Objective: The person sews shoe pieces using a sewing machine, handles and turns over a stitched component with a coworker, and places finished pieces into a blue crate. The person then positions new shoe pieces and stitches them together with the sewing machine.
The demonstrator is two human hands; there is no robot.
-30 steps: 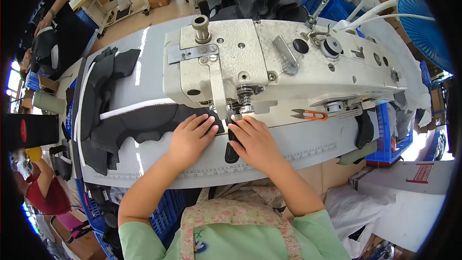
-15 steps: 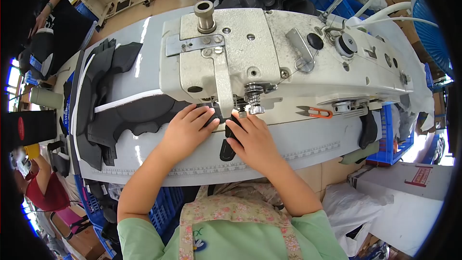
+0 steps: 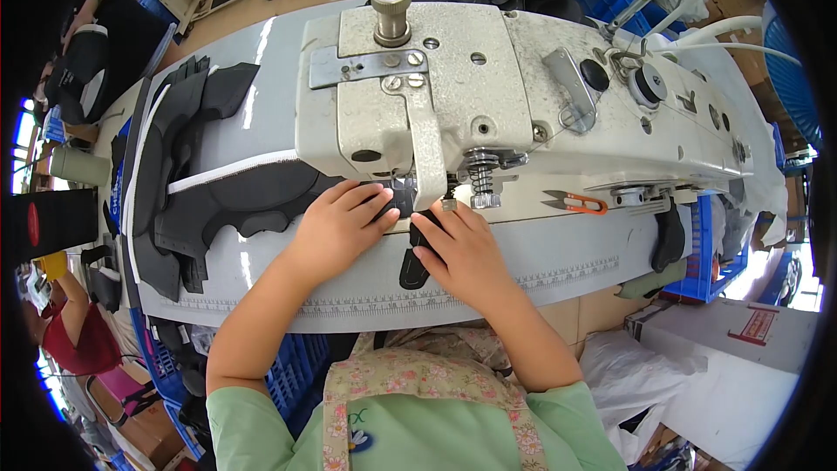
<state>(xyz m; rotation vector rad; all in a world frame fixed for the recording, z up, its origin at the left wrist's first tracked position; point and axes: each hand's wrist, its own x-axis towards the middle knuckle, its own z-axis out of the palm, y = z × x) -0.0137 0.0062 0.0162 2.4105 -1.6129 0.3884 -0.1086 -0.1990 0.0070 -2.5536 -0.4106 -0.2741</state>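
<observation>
More dark material [image 3: 402, 195] peeps out beside the left hand [image 3: 336, 228] now!
Between those fingertips and the metal arm [image 3: 427, 153] of the sewing machine [image 3: 462, 105], a wider dark patch shows than a second ago, so the work seems to be shifting along. The left hand lies flat, fingers slightly spread, the black padded panel [image 3: 253, 192] stretching off to its left; the right hand [image 3: 466, 249] rests on a black strip [image 3: 413, 270], whether pinching I can't tell, orange-handled snips [image 3: 577, 202] off to its right.

One sewing machine [image 3: 475, 61]; one snips [image 3: 571, 201]; perhaps two co-workers [image 3: 85, 340]
</observation>
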